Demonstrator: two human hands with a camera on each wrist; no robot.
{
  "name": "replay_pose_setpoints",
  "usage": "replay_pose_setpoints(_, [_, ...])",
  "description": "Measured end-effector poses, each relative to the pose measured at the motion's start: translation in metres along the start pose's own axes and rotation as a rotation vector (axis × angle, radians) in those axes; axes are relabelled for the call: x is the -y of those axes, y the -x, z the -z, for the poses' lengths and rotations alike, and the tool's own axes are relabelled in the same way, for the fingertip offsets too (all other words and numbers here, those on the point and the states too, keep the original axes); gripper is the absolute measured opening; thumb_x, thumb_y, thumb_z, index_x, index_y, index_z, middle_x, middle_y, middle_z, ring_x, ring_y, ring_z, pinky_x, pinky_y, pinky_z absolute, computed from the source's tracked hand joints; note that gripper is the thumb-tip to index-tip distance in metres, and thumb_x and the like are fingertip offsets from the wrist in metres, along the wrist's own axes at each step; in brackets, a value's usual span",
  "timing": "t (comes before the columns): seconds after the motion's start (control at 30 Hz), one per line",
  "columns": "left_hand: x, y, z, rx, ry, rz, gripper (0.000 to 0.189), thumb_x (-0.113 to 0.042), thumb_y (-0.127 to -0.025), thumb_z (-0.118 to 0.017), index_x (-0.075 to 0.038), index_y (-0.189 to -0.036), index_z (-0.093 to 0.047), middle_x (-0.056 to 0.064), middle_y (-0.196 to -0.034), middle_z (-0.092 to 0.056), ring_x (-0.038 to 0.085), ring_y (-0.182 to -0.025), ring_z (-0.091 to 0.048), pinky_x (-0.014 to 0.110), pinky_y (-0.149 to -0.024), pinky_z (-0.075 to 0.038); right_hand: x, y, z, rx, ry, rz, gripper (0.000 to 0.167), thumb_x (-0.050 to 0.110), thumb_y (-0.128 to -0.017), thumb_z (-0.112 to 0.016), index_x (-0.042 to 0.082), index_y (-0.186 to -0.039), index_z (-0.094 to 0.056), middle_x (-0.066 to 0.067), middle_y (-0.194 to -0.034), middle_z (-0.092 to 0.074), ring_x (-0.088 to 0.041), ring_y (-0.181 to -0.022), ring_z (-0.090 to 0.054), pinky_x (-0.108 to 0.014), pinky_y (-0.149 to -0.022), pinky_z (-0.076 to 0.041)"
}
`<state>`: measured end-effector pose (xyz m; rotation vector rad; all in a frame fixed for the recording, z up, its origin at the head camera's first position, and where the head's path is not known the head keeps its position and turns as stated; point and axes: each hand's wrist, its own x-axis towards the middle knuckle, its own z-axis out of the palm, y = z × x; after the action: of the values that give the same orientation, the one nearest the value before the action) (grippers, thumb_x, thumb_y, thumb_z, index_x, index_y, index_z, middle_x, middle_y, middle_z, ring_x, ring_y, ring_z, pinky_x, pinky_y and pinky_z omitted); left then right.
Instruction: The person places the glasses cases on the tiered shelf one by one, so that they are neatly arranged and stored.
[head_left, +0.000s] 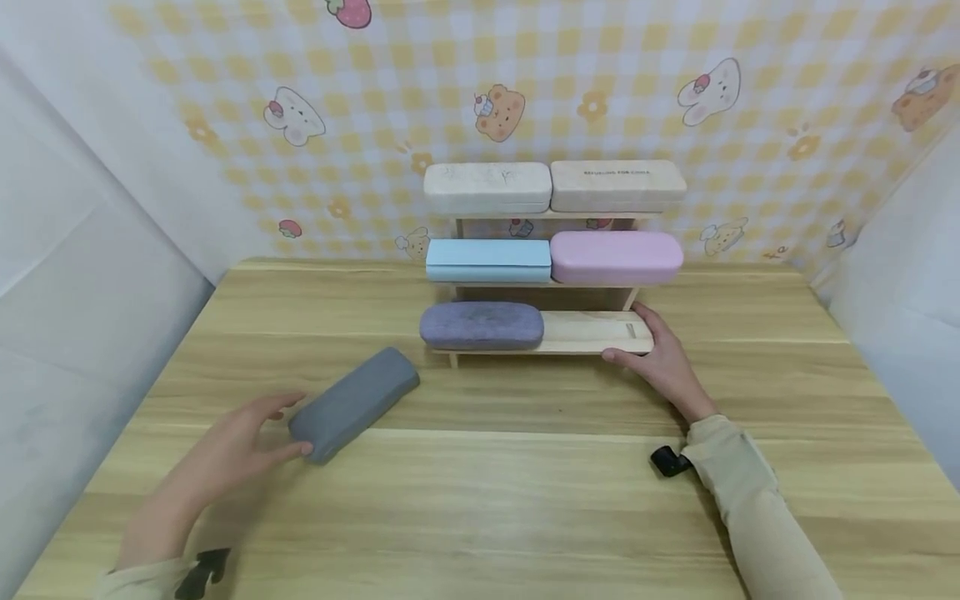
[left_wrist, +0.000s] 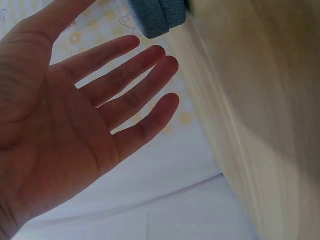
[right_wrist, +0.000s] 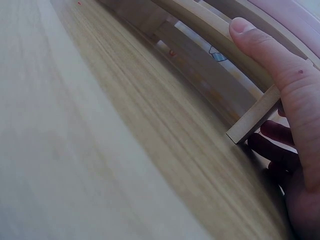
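A grey glasses case (head_left: 354, 407) lies slanted on the table, left of a three-tier wooden display rack (head_left: 588, 332). My left hand (head_left: 223, 454) is at the case's near end, thumb and fingers spread to either side of it. In the left wrist view, the fingers (left_wrist: 127, 97) are nearly straight and apart from the case (left_wrist: 156, 19). My right hand (head_left: 666, 367) grips the right end of the rack's bottom tier. Its thumb (right_wrist: 260, 42) lies along the front edge, with the other fingers partly hidden behind the end and leg.
A purple glasses case (head_left: 482, 326) sits on the bottom tier's left half. Light blue (head_left: 487, 261) and pink (head_left: 617, 257) cases fill the middle tier, white (head_left: 487, 187) and beige (head_left: 618, 187) the top. Behind stands a yellow checked backdrop (head_left: 360, 108); white walls flank the wooden table (head_left: 480, 508).
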<state>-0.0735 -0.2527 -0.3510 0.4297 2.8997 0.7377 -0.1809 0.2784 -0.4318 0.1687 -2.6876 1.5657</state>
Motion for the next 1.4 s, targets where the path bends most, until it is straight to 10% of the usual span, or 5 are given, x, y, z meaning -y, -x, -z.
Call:
replay_pose_setpoints(0.57, [0.002,0.001,-0.017,-0.096,0.016,-0.092,0.085,-0.026,-0.064,-0.085,0.010,-0.128,-0.045,0.025,-0.113,-0.059,0.037,-0.093,-0.059,0.056,-0.081,-0.043,0.003,-0.004,0.003,-0.016,-0.007,0.023,0.092,0.028,-0.072,-0.081,0.010,-0.146,-0.028,-0.014,-0.142,-0.036,-0.029,-0.126,-0.034,-0.048,-0.104,-0.024])
replay_pose_setpoints(1.4, [-0.009,-0.006,-0.027,-0.022,-0.087,0.039,0.092,-0.035,-0.062,-0.085,0.015,-0.127,-0.043,0.033,-0.115,-0.054,0.044,-0.101,-0.055,0.055,-0.085,-0.043,0.002,0.001,-0.001,-0.003,0.013,0.027,0.096,0.027,-0.073,-0.080,0.010,-0.148,-0.022,-0.018,-0.145,-0.031,-0.035,-0.130,-0.030,-0.053,-0.104,-0.024])
